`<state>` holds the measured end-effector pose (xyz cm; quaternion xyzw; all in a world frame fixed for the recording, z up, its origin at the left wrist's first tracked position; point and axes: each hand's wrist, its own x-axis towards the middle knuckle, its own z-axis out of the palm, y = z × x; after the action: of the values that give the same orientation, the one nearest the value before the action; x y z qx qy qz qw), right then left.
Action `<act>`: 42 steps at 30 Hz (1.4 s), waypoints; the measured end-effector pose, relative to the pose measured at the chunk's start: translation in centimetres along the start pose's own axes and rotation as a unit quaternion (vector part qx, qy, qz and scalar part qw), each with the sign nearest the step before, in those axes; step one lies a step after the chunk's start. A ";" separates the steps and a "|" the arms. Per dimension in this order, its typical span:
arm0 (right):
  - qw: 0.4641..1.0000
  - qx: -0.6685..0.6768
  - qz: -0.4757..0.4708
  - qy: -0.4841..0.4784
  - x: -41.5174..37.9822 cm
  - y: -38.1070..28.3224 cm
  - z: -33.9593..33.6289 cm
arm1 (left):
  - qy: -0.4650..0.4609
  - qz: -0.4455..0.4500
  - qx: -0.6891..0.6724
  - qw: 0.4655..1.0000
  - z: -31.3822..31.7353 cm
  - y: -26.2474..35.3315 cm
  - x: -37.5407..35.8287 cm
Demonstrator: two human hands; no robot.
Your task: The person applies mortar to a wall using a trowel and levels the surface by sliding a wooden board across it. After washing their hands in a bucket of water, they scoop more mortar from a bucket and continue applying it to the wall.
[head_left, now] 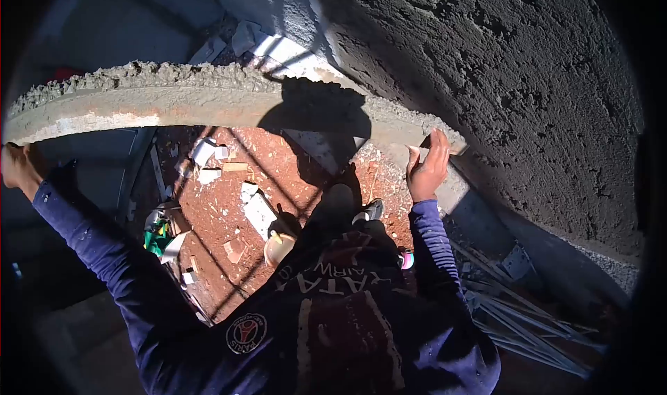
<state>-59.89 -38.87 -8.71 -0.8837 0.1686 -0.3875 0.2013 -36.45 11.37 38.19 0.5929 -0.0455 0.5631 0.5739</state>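
A long, straight-edged plasterer's screed board (201,107) spans the view in front of me, its far edge heaped with wet grey mortar (146,75). At its left end my left hand (19,169) is closed around the board, partly cut off by the picture's edge. My right hand (429,169) grips the other end, thumb on the near side and fingers over the edge. That right end lies close against the rough, freshly mortared wall (500,82). The shadow of my head falls across the board's middle.
Red-earth ground (243,166) below is strewn with broken tile and block pieces (208,152). A round pale container (279,248) stands near my feet. Thin metal bars (521,318) lie at lower right, by the wall's base. A green and white bag (158,235) lies at left.
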 end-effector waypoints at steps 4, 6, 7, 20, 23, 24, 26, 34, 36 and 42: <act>0.989 0.144 -0.012 -0.025 1.0 -7.0 7.4 | -0.016 0.099 0.017 0.995 -0.3 4.0 0.4; 0.980 0.195 -0.011 -0.036 1.2 -10.3 11.5 | -0.034 0.145 0.014 0.989 0.5 5.0 0.3; 0.974 0.226 -0.018 -0.030 1.6 -12.2 12.8 | -0.045 0.166 0.007 0.985 1.1 5.3 0.1; 0.948 0.156 0.187 -0.207 -6.9 -12.4 30.4 | -0.144 0.242 -0.109 0.953 13.5 -11.1 -11.9; 0.895 0.052 0.407 -0.177 -16.5 -4.7 25.0 | -0.228 0.140 -0.040 0.963 11.0 -23.7 -23.9; 0.850 0.030 0.487 -0.197 -18.2 -3.8 19.8 | -0.292 0.150 0.182 0.927 9.4 -25.3 -27.1; 0.818 -0.085 0.538 -0.183 -26.3 0.1 12.3 | -0.294 -0.256 -0.090 0.916 9.4 -29.0 -31.0; 0.536 -0.034 0.840 0.072 -35.0 -4.6 -6.1 | -0.409 -0.097 -0.014 0.907 18.5 -33.6 -32.5; 0.529 0.002 0.843 0.099 -33.8 -6.7 -4.9 | -0.363 -0.194 -0.131 0.902 19.7 -33.0 -32.9; 0.701 0.155 0.695 -0.039 -39.8 -5.3 -0.2 | -0.315 -0.040 0.041 0.948 16.8 -33.9 -32.5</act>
<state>-84.91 -16.25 -30.53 -0.4865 0.6641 -0.1241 0.5539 -14.11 -8.72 -1.64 0.7641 -0.1771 0.3262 0.5276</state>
